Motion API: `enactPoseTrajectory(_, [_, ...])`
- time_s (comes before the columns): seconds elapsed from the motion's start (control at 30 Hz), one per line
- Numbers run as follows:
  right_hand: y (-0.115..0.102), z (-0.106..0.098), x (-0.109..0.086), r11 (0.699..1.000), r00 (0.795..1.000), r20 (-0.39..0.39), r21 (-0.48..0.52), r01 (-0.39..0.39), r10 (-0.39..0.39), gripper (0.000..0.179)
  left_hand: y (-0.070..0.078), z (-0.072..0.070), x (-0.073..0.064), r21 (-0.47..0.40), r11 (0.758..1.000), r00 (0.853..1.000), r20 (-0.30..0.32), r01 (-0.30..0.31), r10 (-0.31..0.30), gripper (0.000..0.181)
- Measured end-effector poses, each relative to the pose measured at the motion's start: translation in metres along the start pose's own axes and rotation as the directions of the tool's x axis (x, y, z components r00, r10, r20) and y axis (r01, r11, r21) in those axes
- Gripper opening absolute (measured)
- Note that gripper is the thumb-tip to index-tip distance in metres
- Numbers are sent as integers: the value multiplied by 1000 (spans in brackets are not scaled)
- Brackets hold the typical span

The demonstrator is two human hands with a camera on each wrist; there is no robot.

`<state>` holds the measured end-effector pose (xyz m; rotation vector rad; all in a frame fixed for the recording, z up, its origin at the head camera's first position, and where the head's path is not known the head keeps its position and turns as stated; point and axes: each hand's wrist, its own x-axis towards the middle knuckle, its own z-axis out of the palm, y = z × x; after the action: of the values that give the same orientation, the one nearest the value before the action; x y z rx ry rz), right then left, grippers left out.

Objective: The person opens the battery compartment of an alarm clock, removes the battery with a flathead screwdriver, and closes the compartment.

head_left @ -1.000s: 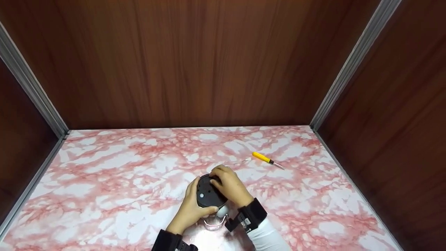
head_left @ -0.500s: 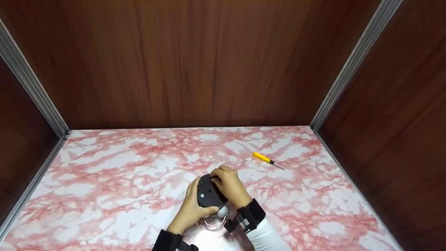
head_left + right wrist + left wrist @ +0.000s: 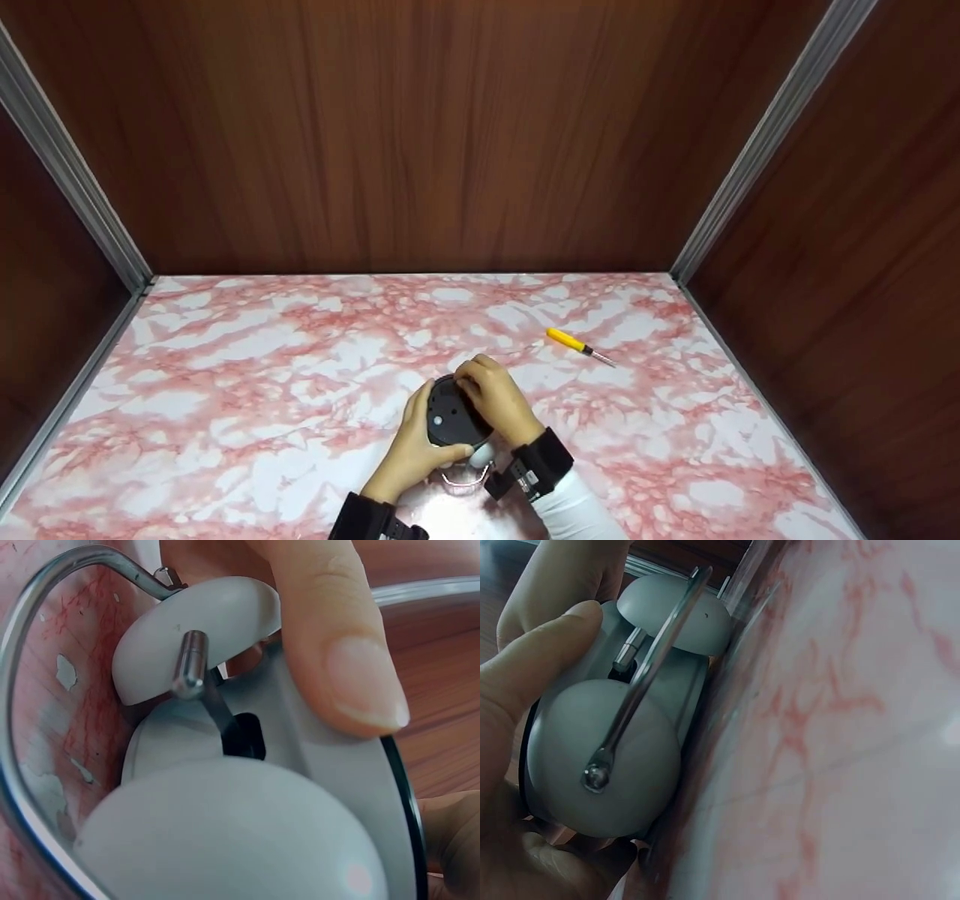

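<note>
A twin-bell alarm clock (image 3: 452, 429) lies low over the table at the front, its round black back facing up and its bells toward the person. My left hand (image 3: 416, 448) grips it along the left side, thumb across the bell end. My right hand (image 3: 499, 397) bends its fingers over the upper right of the black back; whatever lies under those fingertips is hidden. Two pale grey bells (image 3: 604, 757), a metal hammer (image 3: 630, 650) and a curved wire handle (image 3: 651, 664) show in the left wrist view. The right wrist view has a thumb (image 3: 364, 682) pressed on the casing near the bells.
A yellow-handled screwdriver (image 3: 568, 340) lies behind and right of the hands. The table (image 3: 225, 420) has a red and white marbled top. Brown wood-grain panels (image 3: 420, 135) with metal corner strips enclose its back and sides.
Both hands keep nearly the same hold on the alarm clock. My right fingers shift very slightly at its back. The whole head view drifts a little.
</note>
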<state>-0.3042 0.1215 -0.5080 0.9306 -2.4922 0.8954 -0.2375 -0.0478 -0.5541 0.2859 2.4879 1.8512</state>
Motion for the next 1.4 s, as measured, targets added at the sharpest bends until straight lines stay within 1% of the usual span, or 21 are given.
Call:
enactPoseTrajectory(0.3, [1,0,0,1000,1000,11,-1,-6,6,5,0,0,-1,11,999,999,-26,-40,40,123])
enactPoseTrajectory(0.5, [3,1,0,1000,1000,17,11,4,-4,5,0,0,-1,6,1000,999,-16,-27,28,123])
enactPoseTrajectory(0.67, [6,1,1,999,1000,6,38,21,-21,4,0,-1,-1,-4,1000,1000,-8,-18,18,123])
enactPoseTrajectory(0.8, [7,0,2,998,1000,-2,58,17,-17,4,0,-1,-2,0,1000,1000,-7,-20,20,123])
enactPoseTrajectory(0.97, [9,-6,4,999,1000,1,52,0,0,5,0,-1,-1,-3,1000,1000,-2,-18,18,122])
enactPoseTrajectory(1.17, [12,-17,10,998,999,7,54,-32,32,3,-2,0,-2,-9,1000,999,-21,-30,30,123])
enactPoseTrajectory(1.3, [22,-26,14,998,999,3,42,-52,52,3,-2,1,-1,-16,999,999,-33,-35,35,123])
enactPoseTrajectory(1.4, [32,-32,16,995,996,-17,49,-82,83,4,-2,1,0,-16,999,998,-42,-47,46,123])
